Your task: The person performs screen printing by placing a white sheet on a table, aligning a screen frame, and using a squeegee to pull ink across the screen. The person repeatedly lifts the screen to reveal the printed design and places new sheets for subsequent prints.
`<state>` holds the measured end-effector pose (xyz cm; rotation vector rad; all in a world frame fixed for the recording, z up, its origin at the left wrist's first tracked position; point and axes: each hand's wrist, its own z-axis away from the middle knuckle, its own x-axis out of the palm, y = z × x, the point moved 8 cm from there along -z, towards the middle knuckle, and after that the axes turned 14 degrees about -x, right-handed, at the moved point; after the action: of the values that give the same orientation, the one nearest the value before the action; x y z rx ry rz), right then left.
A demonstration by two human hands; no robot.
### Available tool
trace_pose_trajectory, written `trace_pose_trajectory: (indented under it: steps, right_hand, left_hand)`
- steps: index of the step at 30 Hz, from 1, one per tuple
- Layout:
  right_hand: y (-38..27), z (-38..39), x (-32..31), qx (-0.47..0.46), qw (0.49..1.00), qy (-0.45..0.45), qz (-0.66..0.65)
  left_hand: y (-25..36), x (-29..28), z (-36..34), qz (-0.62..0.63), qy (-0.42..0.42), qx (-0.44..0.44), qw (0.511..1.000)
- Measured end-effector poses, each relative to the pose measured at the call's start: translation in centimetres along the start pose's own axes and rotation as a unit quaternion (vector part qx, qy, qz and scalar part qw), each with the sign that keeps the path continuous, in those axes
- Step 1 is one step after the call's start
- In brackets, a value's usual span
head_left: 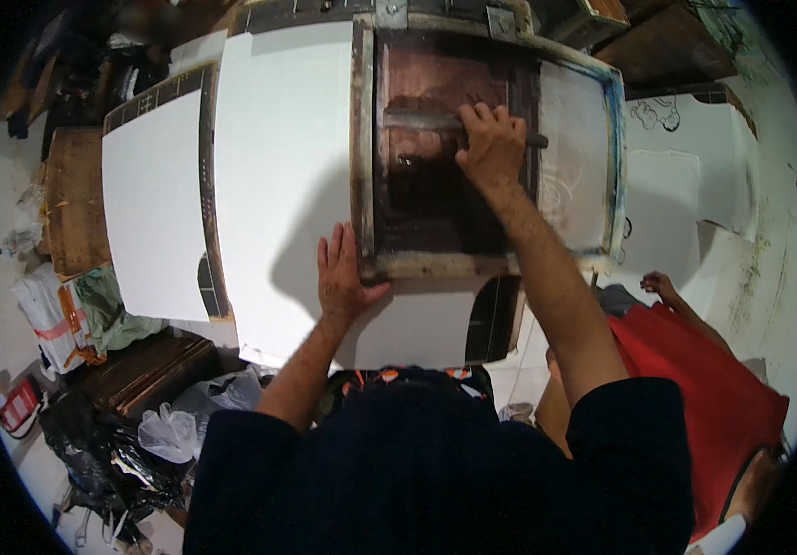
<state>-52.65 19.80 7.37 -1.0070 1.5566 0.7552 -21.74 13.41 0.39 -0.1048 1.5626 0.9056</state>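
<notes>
1. Black bag (pixel 75 435) and clear bag (pixel 172 433), far left: crumpled beside a brown box (pixel 144 365), near the lower left corner of the left board (pixel 209 185).
2. Left sheet (pixel 153 208): plain white, covering most of the left board; a dark strip remains visible along the board's right edge.
3. Middle sheet (pixel 283 111): a larger white surface on the middle board (pixel 493 319), whose dark lower right corner is exposed.
4. Left hand (pixel 345 282): palm down on the middle sheet, fingers stretched out and slightly apart, grasping nothing; the thumb lies just beside the lower left corner of the frame.
5. Frame (pixel 454 268): worn and stained, over the right part of the middle board; two metal brackets (pixel 391 13) stand at its upper edge. Inside it, a dark mesh (pixel 435 208) occupies the left and middle, with a paler area toward the right edge.
6. Bar (pixel 422 120): lying crosswise on the upper half of the mesh, its left end near the frame's left edge, its right end reaching the paler area.
7. Right hand (pixel 493 148): clamped on the bar, right of its middle, fingers curled over it.
8. Co-worker in a red shirt (pixel 694 398), lower right: one bent arm, the co-worker's hand (pixel 660 285) near the frame's lower right corner.
9. Right sheet (pixel 708 176): pale, beyond the frame's right edge, with a black line drawing (pixel 657 116) near its top.
</notes>
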Motion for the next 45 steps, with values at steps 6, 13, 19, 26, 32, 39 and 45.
trace_pose_trajectory:
  steps: [6,13,19,26,32,39,45]
  right_hand:
    - [-7.7,13.1,-3.1,0.008,0.996,-0.050,-0.070]
    - [-9.1,15.7,-3.2,0.007,0.994,-0.047,-0.094]
    - [-8.6,14.6,-5.1,-0.009,0.996,0.008,-0.083]
    - [-5.8,10.5,-6.1,-0.008,0.989,-0.035,-0.146]
    - [-6.0,10.1,-6.5,-0.034,0.987,-0.056,-0.150]
    - [-4.6,9.5,-4.2,-0.062,0.986,-0.057,-0.146]
    - [5.8,-6.7,1.2,-0.082,0.995,0.032,-0.052]
  left_hand:
    - [0.3,-0.3,-0.1,0.021,0.035,0.004,0.999]
    - [0.1,0.0,0.0,0.038,0.026,0.000,0.999]
    - [0.5,0.4,0.6,0.102,0.055,-0.055,0.992]
    - [0.6,-0.2,1.2,0.319,-0.014,-0.132,0.938]
    - [1.5,-1.6,0.9,0.324,0.016,-0.129,0.937]
    - [1.4,-1.5,1.0,0.297,0.022,-0.132,0.946]
    - [0.7,-0.9,1.2,0.280,0.006,-0.143,0.949]
